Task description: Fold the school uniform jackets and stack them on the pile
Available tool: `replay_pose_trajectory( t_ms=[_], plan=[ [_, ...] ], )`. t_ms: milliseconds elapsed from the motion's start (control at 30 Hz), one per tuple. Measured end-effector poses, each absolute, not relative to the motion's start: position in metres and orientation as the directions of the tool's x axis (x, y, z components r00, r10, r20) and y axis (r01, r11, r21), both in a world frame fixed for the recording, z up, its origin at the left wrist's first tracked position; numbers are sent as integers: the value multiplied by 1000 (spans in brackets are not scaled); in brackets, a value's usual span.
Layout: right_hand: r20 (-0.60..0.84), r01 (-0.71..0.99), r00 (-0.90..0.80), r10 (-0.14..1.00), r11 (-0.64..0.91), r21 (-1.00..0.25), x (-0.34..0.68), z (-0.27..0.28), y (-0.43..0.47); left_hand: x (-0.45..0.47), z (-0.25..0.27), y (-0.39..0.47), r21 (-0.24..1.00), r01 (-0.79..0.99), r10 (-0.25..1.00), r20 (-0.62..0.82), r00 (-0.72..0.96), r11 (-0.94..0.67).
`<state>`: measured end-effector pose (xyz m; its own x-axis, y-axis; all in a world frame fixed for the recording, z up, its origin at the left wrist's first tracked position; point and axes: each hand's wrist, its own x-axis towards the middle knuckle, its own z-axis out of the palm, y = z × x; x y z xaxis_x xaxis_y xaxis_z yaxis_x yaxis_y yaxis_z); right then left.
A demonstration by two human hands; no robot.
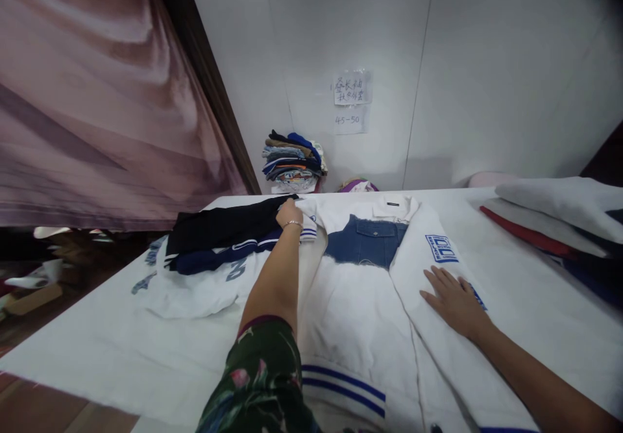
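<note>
A white jacket [355, 316] lies front up on the table, with a denim patch on its chest and blue stripes along its hem. My left hand [289, 213] is closed on the jacket's sleeve [307, 211] close to the striped cuff, beside a pile of clothes; the fingertips are partly hidden. Flat on the other sleeve [413, 251] rests my right hand [452, 300], fingers stretched out, just below a blue printed emblem. The jacket's collar [389, 206] points toward the wall.
Black trousers [219, 225], a navy garment and a white one lie piled on the left of the white table [185, 355]. More garments [559, 219] lie stacked at the right. A folded clothes stack [294, 163] stands by the wall. A pink curtain [97, 95] hangs at the left.
</note>
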<state>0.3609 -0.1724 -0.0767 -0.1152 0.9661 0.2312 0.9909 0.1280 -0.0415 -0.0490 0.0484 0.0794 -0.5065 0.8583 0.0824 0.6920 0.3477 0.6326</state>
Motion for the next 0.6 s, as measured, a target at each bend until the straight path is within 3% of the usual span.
replay_pose_trajectory(
  t_ms=[67, 167, 267, 367, 467, 600],
  plan=[
    [234, 991, -116, 965, 127, -33, 361, -78, -172, -36, 96, 46, 595, 773, 872, 233, -430, 222],
    [244, 992, -111, 963, 121, -26, 362, -80, -171, -17, 118, 37, 427, 902, 830, 523, -192, -61],
    [256, 992, -113, 960, 124, -28, 362, -81, -171, 2, 131, 20, 312, 906, 757, 653, 15, -287],
    [260, 991, -117, 958, 132, -37, 361, -81, -170, 22, 126, -4, 294, 825, 726, 661, 189, -482],
    [259, 990, -112, 959, 129, -49, 361, -78, -170, 50, 97, -35, 282, 666, 679, 570, 462, -691],
    [225, 989, -108, 968, 127, -72, 362, -73, -171, 89, 40, -82, 206, 276, 337, 381, 861, -939]
  ],
)
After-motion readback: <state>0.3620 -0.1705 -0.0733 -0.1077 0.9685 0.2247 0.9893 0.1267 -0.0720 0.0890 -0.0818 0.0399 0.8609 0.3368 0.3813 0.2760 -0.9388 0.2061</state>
